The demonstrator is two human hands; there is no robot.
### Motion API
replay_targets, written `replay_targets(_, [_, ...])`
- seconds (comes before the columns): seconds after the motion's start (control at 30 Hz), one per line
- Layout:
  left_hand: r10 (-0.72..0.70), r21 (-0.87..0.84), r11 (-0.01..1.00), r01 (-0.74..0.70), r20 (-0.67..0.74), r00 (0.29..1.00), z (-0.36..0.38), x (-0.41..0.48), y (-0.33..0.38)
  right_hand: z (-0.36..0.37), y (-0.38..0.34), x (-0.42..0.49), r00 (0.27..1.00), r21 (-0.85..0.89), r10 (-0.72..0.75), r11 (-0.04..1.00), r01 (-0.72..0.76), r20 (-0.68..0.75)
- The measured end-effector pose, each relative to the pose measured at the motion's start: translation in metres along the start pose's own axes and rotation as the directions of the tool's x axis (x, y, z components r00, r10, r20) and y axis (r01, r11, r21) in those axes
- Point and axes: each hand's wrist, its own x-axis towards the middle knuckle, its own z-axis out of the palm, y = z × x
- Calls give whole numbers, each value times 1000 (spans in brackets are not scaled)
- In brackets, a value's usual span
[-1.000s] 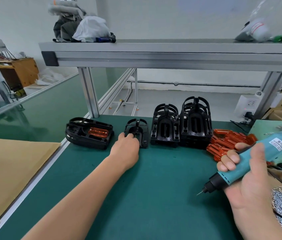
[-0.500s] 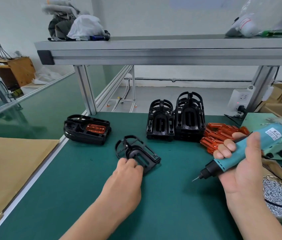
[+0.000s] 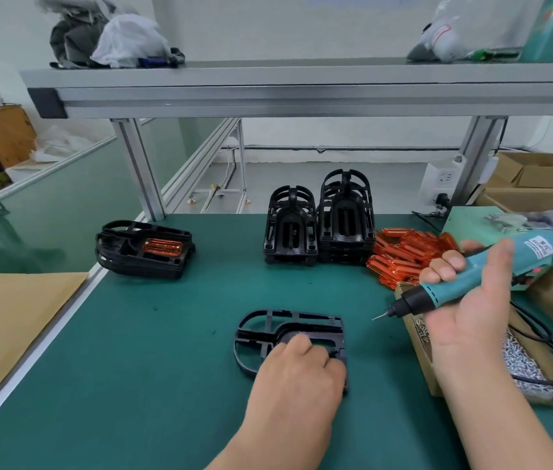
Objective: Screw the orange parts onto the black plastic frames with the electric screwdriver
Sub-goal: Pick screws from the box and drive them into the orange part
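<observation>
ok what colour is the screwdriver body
Teal, with a black nose. The head view shows the screwdriver clearly, gripped in the right hand.

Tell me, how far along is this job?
Looks done: the left frame stack, its top one carrying an orange part. In hand: the left hand holds a bare black frame on the mat; the right hand grips the electric screwdriver. Left: two stacks of bare frames and the pile of orange parts.
</observation>
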Motion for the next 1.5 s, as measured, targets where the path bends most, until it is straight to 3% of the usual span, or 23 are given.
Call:
replay_targets(0.4, [166,-37,985,-166,-13,986,-3,16,20,-13,-14,12,994,82,-65,994,73,-88])
replay_targets(0.5, [118,-231,965,-123,-34,992,-16,25,16,-16,-14,15,993,82,-63,994,72,-99])
replay_targets(0.6, [37,-254,965,-68,-125,991,-32,48,7,-20,-12,20,991,94,-51,994,63,-120])
replay_targets(0.73, [-97,-357,933,49,-118,988,-38,99,-10,-23,-9,24,989,88,-47,994,60,-142])
replay_targets(0.93, [-65,-255,966,31,-126,990,-20,173,-2,-27,-6,28,987,85,-42,995,55,-157])
replay_targets(1.3, [4,-199,980,8,62,998,-5,235,16,-33,-5,32,983,103,-24,994,44,-182])
replay_targets(1.5, [-2,-61,998,0,-24,1000,-2,241,19,-33,-4,32,983,94,-32,994,50,-181])
